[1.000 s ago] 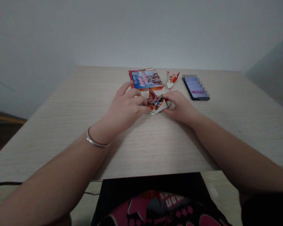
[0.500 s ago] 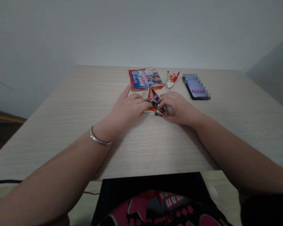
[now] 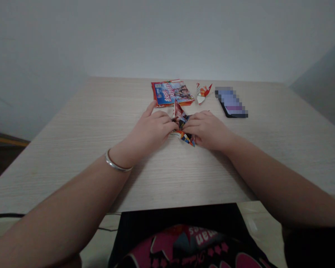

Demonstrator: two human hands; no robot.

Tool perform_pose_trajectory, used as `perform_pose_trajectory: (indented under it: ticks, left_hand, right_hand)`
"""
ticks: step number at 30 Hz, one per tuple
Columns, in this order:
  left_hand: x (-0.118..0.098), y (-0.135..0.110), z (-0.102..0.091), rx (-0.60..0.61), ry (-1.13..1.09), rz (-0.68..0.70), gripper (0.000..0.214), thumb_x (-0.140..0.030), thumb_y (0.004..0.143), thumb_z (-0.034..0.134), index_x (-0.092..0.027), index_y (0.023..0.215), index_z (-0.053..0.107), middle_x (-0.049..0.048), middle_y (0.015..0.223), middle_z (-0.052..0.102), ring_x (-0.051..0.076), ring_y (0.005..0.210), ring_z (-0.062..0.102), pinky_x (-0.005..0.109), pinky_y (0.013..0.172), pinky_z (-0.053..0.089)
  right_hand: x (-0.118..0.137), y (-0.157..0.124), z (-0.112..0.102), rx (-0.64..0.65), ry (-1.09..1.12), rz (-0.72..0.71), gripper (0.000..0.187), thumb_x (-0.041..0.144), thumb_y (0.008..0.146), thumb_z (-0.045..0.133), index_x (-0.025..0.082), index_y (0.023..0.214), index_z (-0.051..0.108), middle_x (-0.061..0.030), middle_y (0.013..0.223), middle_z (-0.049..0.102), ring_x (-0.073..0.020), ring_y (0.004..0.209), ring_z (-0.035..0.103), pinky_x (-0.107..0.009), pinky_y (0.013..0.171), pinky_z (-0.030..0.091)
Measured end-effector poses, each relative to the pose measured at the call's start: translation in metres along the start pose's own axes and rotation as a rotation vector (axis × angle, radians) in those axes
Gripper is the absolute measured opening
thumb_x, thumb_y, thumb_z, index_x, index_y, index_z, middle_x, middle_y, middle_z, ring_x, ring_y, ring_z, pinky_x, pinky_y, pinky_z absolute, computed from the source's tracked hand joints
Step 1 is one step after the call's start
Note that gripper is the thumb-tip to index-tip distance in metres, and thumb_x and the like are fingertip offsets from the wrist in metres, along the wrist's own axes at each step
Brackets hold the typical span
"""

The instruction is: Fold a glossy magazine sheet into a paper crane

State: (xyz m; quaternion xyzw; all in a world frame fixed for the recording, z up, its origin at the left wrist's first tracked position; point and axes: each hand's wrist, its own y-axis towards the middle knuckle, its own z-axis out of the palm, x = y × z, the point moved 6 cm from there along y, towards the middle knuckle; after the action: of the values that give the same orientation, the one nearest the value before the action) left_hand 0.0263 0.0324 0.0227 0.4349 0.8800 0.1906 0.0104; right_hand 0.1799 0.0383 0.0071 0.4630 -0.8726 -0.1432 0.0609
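Observation:
A printed, partly folded sheet of paper lies on the table between my hands, with one pointed flap sticking up and another flap angled toward me. My left hand grips its left side with fingertips and thumb, while the index finger stretches out near the paper stack. From the right, my right hand presses its fingers into the middle of the folded paper. Its thumb is partly hidden beneath. A silver bangle circles my left wrist.
Behind the folded paper lies a stack of printed sheets. To its right stands a small folded paper figure, red and white. A phone rests farther right on the pale wooden table. A wall rises behind.
My right hand's fingers have moved slightly left, over the paper's middle. The paper's near right flap now points lower, toward me. My left hand stays in place.

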Motion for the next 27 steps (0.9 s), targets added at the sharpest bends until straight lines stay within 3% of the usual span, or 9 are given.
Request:
perform_pose_trajectory:
  ticks: [6,10,14,21,27]
  left_hand:
    - [0.005,-0.001,0.001,-0.059,-0.044,-0.022,0.027,-0.012,0.097,0.053,-0.024,0.103,0.077,0.0022,0.095,0.077,0.022,0.103,0.071,0.066,0.127,0.027]
    - [0.004,0.000,0.002,-0.008,-0.044,-0.006,0.029,-0.009,0.096,0.053,-0.022,0.101,0.077,0.0033,0.093,0.076,0.022,0.096,0.072,0.067,0.125,0.030]
    - [0.002,0.000,0.000,0.026,-0.015,0.021,0.031,-0.007,0.095,0.054,-0.024,0.096,0.079,0.0017,0.088,0.074,0.020,0.089,0.072,0.067,0.123,0.033]
    - [0.001,-0.001,-0.006,0.036,0.017,0.044,0.034,-0.007,0.097,0.055,-0.029,0.098,0.082,0.0012,0.089,0.073,0.020,0.093,0.070,0.069,0.123,0.030]
    - [0.001,0.003,-0.002,0.089,0.032,0.055,0.032,-0.009,0.098,0.054,-0.025,0.102,0.081,0.0040,0.094,0.077,0.023,0.094,0.072,0.063,0.119,0.038]
  right_hand:
    - [0.000,0.002,0.002,0.031,0.074,-0.040,0.033,0.013,0.086,0.062,0.022,0.112,0.080,-0.0063,0.110,0.080,-0.0265,0.102,0.064,-0.042,0.089,0.042]
    - [0.000,0.004,0.003,0.041,0.104,-0.062,0.027,0.019,0.084,0.068,0.021,0.108,0.082,-0.0098,0.107,0.078,-0.0278,0.099,0.065,-0.043,0.088,0.046]
    - [-0.003,0.000,-0.003,0.058,0.217,-0.117,0.026,0.018,0.086,0.070,0.025,0.108,0.083,-0.0061,0.115,0.080,-0.0250,0.103,0.070,-0.042,0.093,0.049]
    - [-0.010,-0.009,-0.010,0.130,0.221,0.010,0.022,0.013,0.087,0.066,0.024,0.097,0.083,-0.0048,0.101,0.082,-0.0230,0.093,0.074,-0.038,0.088,0.054]
    - [-0.002,-0.003,-0.006,0.079,0.307,-0.001,0.025,0.013,0.083,0.064,0.021,0.103,0.077,-0.0070,0.102,0.080,-0.0235,0.093,0.071,-0.039,0.089,0.052]
